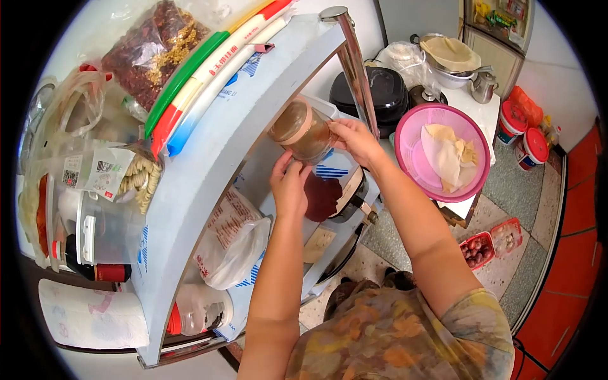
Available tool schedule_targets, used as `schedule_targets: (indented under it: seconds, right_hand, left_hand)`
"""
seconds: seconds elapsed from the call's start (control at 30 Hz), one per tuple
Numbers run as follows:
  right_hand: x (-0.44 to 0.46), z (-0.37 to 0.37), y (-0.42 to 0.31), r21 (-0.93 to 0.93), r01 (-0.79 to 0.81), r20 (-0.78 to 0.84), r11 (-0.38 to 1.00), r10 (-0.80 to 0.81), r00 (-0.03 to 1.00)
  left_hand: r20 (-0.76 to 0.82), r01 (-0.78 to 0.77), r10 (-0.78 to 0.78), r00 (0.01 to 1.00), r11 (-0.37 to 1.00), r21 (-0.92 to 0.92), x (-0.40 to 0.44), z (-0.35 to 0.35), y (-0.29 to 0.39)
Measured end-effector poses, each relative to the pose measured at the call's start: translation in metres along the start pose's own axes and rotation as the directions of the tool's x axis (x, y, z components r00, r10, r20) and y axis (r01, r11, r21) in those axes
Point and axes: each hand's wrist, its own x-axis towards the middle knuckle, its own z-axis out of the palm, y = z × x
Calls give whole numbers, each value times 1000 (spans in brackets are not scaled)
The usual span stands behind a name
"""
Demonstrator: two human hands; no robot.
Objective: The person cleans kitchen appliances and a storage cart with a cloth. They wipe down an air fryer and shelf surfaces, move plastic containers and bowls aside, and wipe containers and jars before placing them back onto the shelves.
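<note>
Between my two hands, above the lower shelf, is a clear jar with a pale band round it (302,130), lying tilted. My right hand (354,139) grips its right end with thumb and fingers. At its lower left side, the fingers of my left hand (291,180) press against the jar. Just beneath it on the shelf sits a dark red item (323,197), partly covered by the jar and my left hand. To the right of that is a black and silver appliance (352,197). What the jar contains cannot be made out.
The shelf unit's upper board (190,183) curves close on the left, with packets on top. A white plastic bag (231,244) lies on the lower shelf. At the right, a pink basin (415,152) and a black cooker (369,95) stand on a table. Red tubs (478,248) are on the floor.
</note>
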Motion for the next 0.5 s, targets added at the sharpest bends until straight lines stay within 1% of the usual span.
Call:
schedule_targets:
  seconds: [0.07,0.1,0.13,0.2,0.23,0.27,0.33,0.37,0.4,0.43,0.47,0.5]
  right_hand:
    - [5,-6,-2,-29,-53,11,998,53,999]
    - [5,-7,-4,-73,-64,-9,995,63,998]
    - [6,-7,-5,-74,-66,-7,995,66,998]
    - [7,-8,-9,-220,-125,-134,967,97,986]
    - [7,-7,-9,-247,-138,-181,959,94,979]
    - [7,-5,-10,-249,-138,-180,959,94,979]
    - [4,-1,-13,-311,-152,-273,938,65,960]
    - [4,-1,-10,-314,-155,-271,937,68,960]
    - [3,0,-7,-219,-120,-290,968,53,956]
    - [2,0,-4,-124,-81,-310,989,39,950]
    - [-1,-1,-1,-127,-83,-307,989,40,951]
    - [-9,-3,2,-127,-92,-320,988,47,946]
  left_hand:
    - [30,16,-14,999,997,-78,7,0,-5]
    - [26,16,-14,1000,997,-79,11,0,-7]
    - [31,5,-3,1000,998,-63,14,0,-9]
    - [36,-6,8,999,999,-48,19,4,-11]
    - [32,0,1,999,999,-42,19,7,-10]
    - [27,7,-6,1000,999,-35,20,10,-10]
    - [32,8,-6,999,998,-62,21,14,-11]
    - [38,9,-5,999,996,-87,20,14,-12]
    - [33,8,-5,999,996,-91,20,11,-13]
    - [66,9,-4,998,997,-81,20,7,-15]
    - [99,9,-2,995,998,-70,18,3,-17]
    - [95,9,-2,996,997,-72,13,1,-15]
